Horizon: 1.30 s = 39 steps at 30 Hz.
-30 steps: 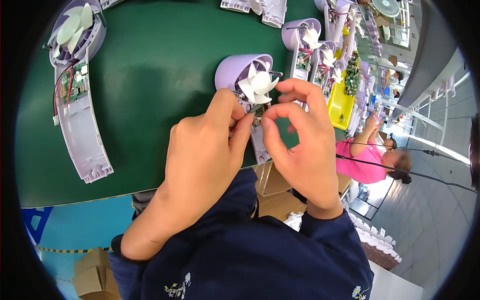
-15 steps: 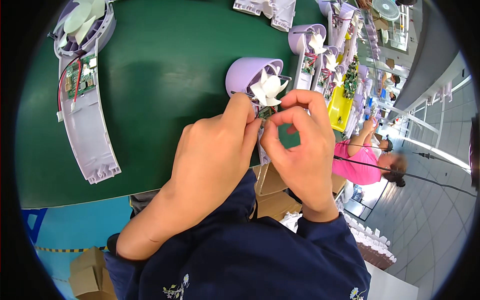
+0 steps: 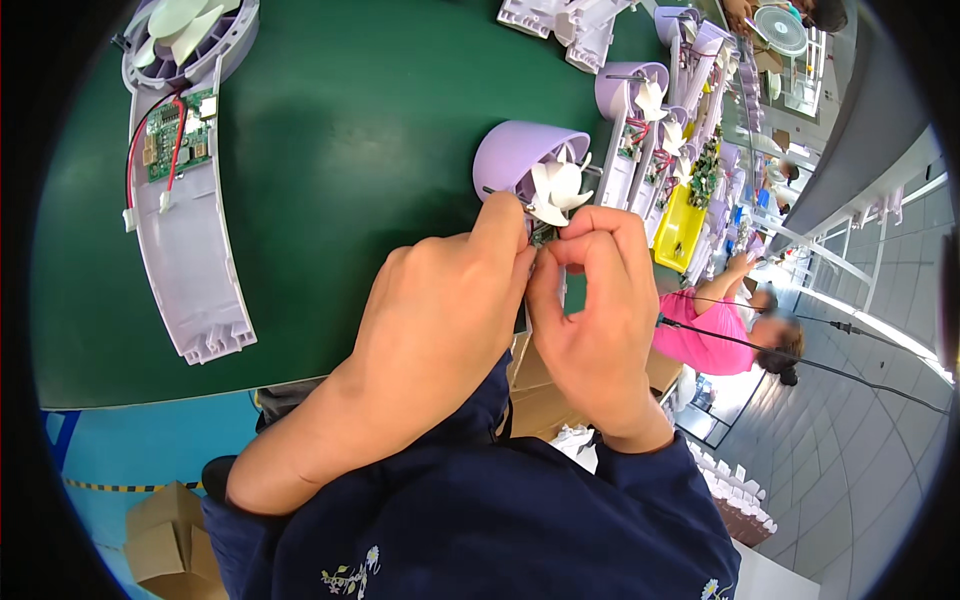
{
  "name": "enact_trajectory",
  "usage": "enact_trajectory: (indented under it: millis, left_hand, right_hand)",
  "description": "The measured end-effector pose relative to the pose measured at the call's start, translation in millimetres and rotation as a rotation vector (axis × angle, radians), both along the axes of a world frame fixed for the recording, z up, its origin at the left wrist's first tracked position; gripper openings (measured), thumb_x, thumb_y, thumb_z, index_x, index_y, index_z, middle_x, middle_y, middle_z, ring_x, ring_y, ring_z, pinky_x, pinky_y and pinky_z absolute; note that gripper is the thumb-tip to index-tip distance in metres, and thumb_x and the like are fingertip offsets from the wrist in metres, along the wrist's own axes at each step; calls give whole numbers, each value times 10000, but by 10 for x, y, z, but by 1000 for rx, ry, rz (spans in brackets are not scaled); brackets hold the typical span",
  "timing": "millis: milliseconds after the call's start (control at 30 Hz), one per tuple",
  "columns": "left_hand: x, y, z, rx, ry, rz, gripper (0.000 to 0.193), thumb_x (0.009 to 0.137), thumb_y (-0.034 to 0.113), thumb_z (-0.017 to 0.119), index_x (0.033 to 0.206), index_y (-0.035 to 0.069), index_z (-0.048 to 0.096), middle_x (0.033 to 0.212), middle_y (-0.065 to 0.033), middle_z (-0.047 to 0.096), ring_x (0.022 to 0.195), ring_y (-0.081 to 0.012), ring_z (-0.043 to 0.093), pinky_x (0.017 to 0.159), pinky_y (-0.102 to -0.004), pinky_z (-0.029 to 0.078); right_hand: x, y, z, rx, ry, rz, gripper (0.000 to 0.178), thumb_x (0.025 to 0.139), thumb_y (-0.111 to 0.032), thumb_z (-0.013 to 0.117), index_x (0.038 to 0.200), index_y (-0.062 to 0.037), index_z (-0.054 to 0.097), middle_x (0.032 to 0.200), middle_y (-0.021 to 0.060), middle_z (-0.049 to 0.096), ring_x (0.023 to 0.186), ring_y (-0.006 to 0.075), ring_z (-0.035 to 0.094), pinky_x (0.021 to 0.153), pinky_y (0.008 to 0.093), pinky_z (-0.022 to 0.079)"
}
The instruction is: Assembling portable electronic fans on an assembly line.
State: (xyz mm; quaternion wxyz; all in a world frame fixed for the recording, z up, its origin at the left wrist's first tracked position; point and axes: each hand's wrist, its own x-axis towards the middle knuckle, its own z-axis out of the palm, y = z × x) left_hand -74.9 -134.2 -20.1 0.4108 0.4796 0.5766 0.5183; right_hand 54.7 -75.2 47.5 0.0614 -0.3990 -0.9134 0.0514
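Note:
Both my hands meet at the board end of a small fan with a lilac round housing (image 3: 522, 155) and white blades (image 3: 559, 190). My left hand (image 3: 435, 290) has its fingers pinched together just below the blades. Close against it, my right hand (image 3: 598, 310) pinches thumb and forefinger at the same spot. A bit of green circuit board (image 3: 541, 235) shows between the fingertips. What the fingers grip is hidden. Another opened fan body (image 3: 195, 255) lies at the left, with a green board (image 3: 180, 138) and red and black wires.
More lilac fan units (image 3: 632, 88) stand in a row at the right, beside a yellow tray (image 3: 680, 225) near a heap of boards. Lilac casing parts (image 3: 585, 30) lie at the far edge. A person in pink (image 3: 710, 335) works at the right; a cardboard box (image 3: 170, 540) sits on the floor.
My fingertips have drawn closer together at the board, the right thumb and forefinger narrowing their gap. The table and the fans have shifted slightly within the view.

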Motion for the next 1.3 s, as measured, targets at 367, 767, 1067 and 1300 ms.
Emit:
enact_trajectory:
  millis: [367, 767, 1067, 1300]
  left_hand:
    - [-16, 1, 7, -3, 4, 19, 165, 957, 74, 652, 942, 7, 501, 665, -178, 635, 595, -381, 665, 508, -457, 516]
    - [5, -1, -10, -17, -1, 9, 177, 953, 79, 659, 950, 9, 497, 659, -146, 624, 576, -351, 658, 485, -435, 506]
    - [17, -23, 37, -80, 60, 22, 192, 915, 45, 735, 946, 44, 545, 700, -104, 659, 571, -301, 667, 492, -371, 491]
    - [43, -36, 75, -76, 39, 20, 180, 915, 43, 734, 952, 47, 558, 694, -99, 661, 573, -297, 667, 495, -372, 492]
  right_hand:
    - [96, 130, 118, -298, 90, -79, 148, 807, 23, 735, 918, -15, 644, 1067, 107, 626, 910, 274, 676, 760, 357, 544]
    - [-33, 229, 212, -325, -58, -51, 150, 765, -8, 740, 861, -21, 626, 1021, 99, 598, 884, 301, 654, 716, 382, 533]
    - [-86, 143, 199, -235, -152, -38, 183, 742, 18, 729, 867, -25, 602, 1050, 110, 571, 920, 319, 629, 711, 407, 521]
    - [-116, 82, 187, -171, -183, -42, 207, 737, 41, 715, 903, -4, 600, 1075, 124, 554, 932, 335, 613, 717, 411, 517]
